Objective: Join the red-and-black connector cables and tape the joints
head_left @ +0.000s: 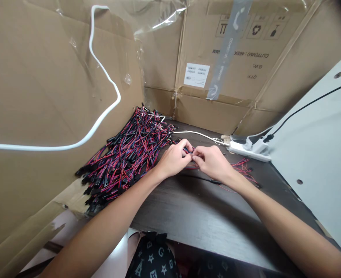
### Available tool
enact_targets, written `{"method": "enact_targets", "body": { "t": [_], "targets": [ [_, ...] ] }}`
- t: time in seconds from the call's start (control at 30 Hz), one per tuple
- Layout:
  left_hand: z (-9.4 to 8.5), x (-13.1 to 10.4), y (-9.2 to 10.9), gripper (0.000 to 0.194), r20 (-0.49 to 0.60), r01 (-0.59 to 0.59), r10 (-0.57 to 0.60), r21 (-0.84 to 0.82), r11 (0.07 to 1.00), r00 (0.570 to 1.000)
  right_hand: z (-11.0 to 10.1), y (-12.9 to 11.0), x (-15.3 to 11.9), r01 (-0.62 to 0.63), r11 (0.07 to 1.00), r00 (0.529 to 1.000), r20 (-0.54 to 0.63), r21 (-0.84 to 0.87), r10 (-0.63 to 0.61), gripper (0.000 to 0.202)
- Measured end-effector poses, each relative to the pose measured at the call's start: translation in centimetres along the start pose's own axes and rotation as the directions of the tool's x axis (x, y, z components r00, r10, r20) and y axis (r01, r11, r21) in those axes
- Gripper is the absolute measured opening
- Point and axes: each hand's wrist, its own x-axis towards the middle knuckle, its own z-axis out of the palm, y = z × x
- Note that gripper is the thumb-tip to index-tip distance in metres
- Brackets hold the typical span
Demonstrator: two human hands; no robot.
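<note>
Nearest the camera, black fabric printed with white stars and letters (156,258) is seen at the bottom edge, below a dark wood-grain desk (184,216). Over the desk, a thin dark-and-red wire (188,151) is held between the two hands, near the desk's middle and just right of the pile; its long axis appears to be laid roughly left to right, though most of it is covered by fingers, and which way its end is pointed cannot be told.

By the left hand (174,157) the wire is pinched, thumb and forefinger curled to a narrow gap. By the right hand (212,162) it is pinched too, the fingertips brought together and set close against the left ones.

To the left, a large heap of red, blue and black wires with black connectors (132,154) is piled, most strands slanted from lower left to upper right. Beyond the right wrist, loose red wires (242,170) are fanned rightward. The desk is bordered at left and back by brown cardboard panels (161,69). In a white power strip (248,150), white plugs are seated.
</note>
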Motion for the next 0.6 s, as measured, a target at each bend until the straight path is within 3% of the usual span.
{"method": "enact_targets", "body": {
  "t": [0.13,0.23,0.3,0.37,0.43,0.47,0.53,0.6],
  "targets": [
    [0.1,0.2,0.0,0.01,-0.025,0.012,-0.015,-0.129,0.992,1.0,0.6,0.3,-0.5,0.126,0.964,0.991,-0.01,-0.234,-0.133,0.019],
    [0.0,0.3,0.2,0.013,-0.015,0.042,-0.048,-0.286,0.957,0.999,1.1,0.4,-0.9,0.245,0.865,0.952,-0.062,-0.438,-0.301,0.022],
    [-0.2,0.4,0.2,0.015,0.0,0.057,-0.062,-0.36,0.931,0.998,1.1,0.1,-1.2,0.338,0.773,0.881,-0.108,-0.537,-0.46,0.028],
    [-0.5,0.6,-0.1,0.016,-0.017,0.052,-0.063,-0.377,0.925,0.998,0.8,-0.7,-1.5,0.44,0.683,0.779,-0.13,-0.582,-0.613,0.033],
    [-0.8,0.9,-0.5,0.015,-0.074,0.036,-0.066,-0.352,0.935,0.995,0.1,-1.9,-1.8,0.529,0.636,0.693,-0.148,-0.562,-0.706,0.035],
    [-0.9,1.0,-0.8,0.014,-0.109,0.034,-0.074,-0.333,0.942,0.991,-0.3,-2.5,-2.1,0.559,0.648,0.675,-0.171,-0.517,-0.718,0.035],
    [-1.1,1.2,-1.3,0.013,-0.18,0.038,-0.096,-0.303,0.952,0.979,-1.2,-3.6,-2.5,0.596,0.728,0.702,-0.22,-0.339,-0.677,0.03],
    [-1.0,1.2,-1.5,0.01,-0.2,0.037,-0.092,-0.261,0.965,0.975,-1.8,-4.3,-3.0,0.607,0.791,0.77,-0.187,-0.075,-0.61,0.024]
  ]
}}
